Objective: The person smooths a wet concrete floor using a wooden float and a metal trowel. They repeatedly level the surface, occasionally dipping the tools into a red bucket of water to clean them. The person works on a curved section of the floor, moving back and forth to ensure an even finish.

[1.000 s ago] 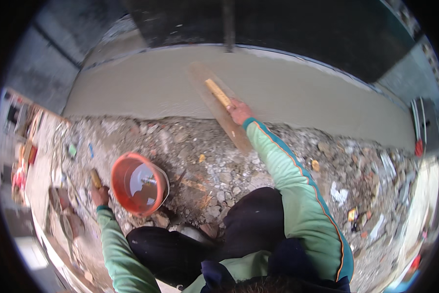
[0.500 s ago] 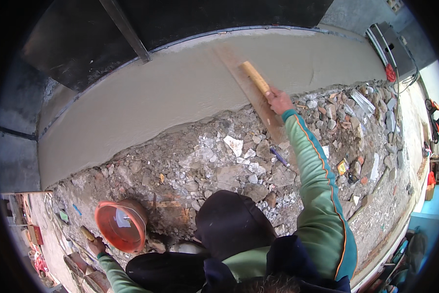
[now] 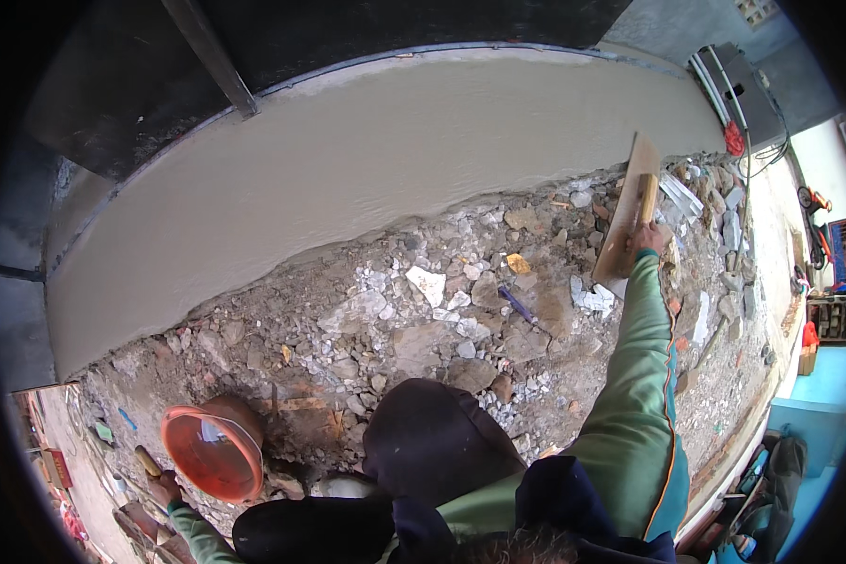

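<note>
At the far right, a grey box (image 3: 752,89) is standing, 2 pale tubes (image 3: 709,89) are running along its left side, and a red bundle (image 3: 733,139) is lying near them. In the rubble (image 3: 418,348), a purple object (image 3: 515,304) is lying right of a white shard (image 3: 426,285).

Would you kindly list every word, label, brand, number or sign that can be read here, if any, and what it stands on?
None can be read.
Long float in the right hand, red-orange bucket: no legible lettering.
Red box at far left: any marks are too small to read.
</note>
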Available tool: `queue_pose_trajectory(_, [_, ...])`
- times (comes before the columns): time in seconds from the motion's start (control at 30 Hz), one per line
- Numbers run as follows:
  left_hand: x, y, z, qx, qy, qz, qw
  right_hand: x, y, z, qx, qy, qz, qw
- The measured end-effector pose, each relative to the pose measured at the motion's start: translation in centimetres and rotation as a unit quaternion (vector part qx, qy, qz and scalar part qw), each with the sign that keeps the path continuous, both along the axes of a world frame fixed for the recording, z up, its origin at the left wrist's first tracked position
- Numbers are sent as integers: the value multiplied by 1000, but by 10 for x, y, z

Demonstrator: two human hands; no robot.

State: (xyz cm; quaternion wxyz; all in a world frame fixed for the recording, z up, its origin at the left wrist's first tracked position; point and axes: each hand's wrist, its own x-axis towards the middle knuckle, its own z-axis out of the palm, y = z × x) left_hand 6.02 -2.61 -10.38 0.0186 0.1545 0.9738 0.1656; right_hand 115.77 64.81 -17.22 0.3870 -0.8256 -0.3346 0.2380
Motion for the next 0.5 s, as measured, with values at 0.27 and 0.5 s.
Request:
queue_pose_trajectory(0.27, [13, -2, 20, -44, -52, -53, 996, -20, -103, -64, 45, -34, -80, 995])
queue_pose_trajectory(0.5, [70, 56, 99, -51, -135, -113, 983, -104, -173, -35, -11, -9, -46, 999])
